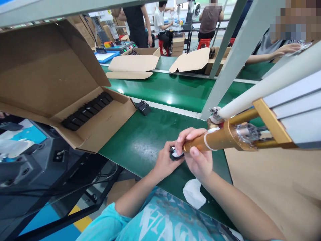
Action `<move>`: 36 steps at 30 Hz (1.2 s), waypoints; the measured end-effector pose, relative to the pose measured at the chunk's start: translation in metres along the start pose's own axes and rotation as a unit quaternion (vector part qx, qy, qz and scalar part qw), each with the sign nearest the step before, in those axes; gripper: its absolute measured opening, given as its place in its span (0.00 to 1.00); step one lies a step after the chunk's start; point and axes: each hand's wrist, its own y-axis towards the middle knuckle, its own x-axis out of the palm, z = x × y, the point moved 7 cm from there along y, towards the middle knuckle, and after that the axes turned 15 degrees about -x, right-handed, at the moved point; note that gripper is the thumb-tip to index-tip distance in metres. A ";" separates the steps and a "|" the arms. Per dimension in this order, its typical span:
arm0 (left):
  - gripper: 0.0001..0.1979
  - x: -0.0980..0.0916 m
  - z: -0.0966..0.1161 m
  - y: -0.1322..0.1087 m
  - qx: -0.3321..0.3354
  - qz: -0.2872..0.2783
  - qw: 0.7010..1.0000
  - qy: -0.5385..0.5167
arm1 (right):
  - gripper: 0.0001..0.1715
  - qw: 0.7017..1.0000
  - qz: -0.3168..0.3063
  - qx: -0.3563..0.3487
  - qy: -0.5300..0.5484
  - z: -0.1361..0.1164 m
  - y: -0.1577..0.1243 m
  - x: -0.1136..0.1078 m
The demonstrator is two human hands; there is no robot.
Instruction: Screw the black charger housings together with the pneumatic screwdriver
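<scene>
My left hand (167,160) is closed around a small black part (173,155), whose far side is hidden by the fingers. My right hand (199,160) meets it there, fingers curled, with a fingertip against a white bit in or on the part. Whether the right hand pinches that white bit cannot be made out. A gold-coloured metal cylinder (218,140), part of a mounted device, reaches in from the right and covers part of the right hand. On the green work surface (130,140), a white cloth or paper piece (194,193) lies near my right forearm.
An open cardboard box (105,129) at left holds a row of black blocks (87,111). One black block (143,107) sits beside it. Grey frame posts (225,67) stand ahead. Another person's hand (286,50) is at upper right; several people work farther back.
</scene>
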 end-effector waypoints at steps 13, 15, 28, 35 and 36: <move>0.17 -0.009 -0.011 0.008 -0.027 0.002 0.998 0.051 | 0.18 1.000 0.013 0.011 -0.011 0.003 0.001 -0.005; 0.16 -0.023 -0.018 0.013 -0.023 -0.004 0.997 0.078 | 0.18 1.000 0.017 0.012 -0.008 0.003 0.001 -0.007; 0.40 -0.093 -0.057 0.001 0.009 0.016 0.988 0.154 | 0.16 0.999 0.036 0.010 -0.024 0.003 0.004 -0.016; 0.39 -0.072 -0.061 -0.012 -0.003 0.188 0.961 0.202 | 0.15 0.999 0.039 0.005 -0.034 0.001 0.005 -0.018; 0.36 -0.074 -0.061 -0.012 0.003 0.191 0.961 0.198 | 0.15 0.999 0.041 0.005 -0.034 0.001 0.006 -0.018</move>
